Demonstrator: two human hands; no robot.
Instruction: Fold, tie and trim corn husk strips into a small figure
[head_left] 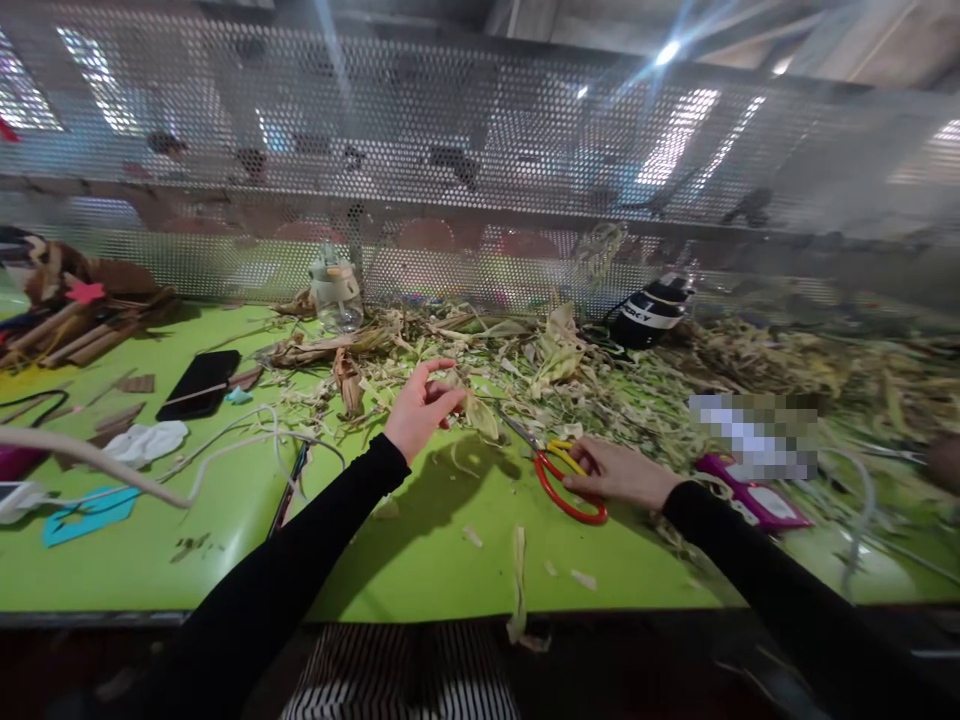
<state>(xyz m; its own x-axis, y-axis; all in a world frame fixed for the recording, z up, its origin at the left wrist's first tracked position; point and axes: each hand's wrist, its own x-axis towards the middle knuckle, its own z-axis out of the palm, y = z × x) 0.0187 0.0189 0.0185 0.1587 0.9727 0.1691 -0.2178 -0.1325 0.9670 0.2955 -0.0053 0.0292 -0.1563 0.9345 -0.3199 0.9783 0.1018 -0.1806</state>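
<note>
My left hand [424, 408] is raised over the green table, thumb and fingers closed together on a pale piece of dried husk [481, 416]. The husk hangs from the fingertips on the right side. My right hand [619, 470] grips scissors with one red and one yellow handle [559, 485]. Their metal blades [519, 432] point up and left, toward the husk; how far apart the blades are is hard to see. Beneath my hands, a pale strip of husk [519, 575] lies at the table's front edge among small scraps.
Husk shreds [570, 370] are heaped along the back, before a perforated metal screen [450, 150]. A clear bottle [337, 295] and a black bottle [651, 315] stand there. On the left are a black phone [199, 385] and cables [187, 490]; a purple object [757, 495] lies right.
</note>
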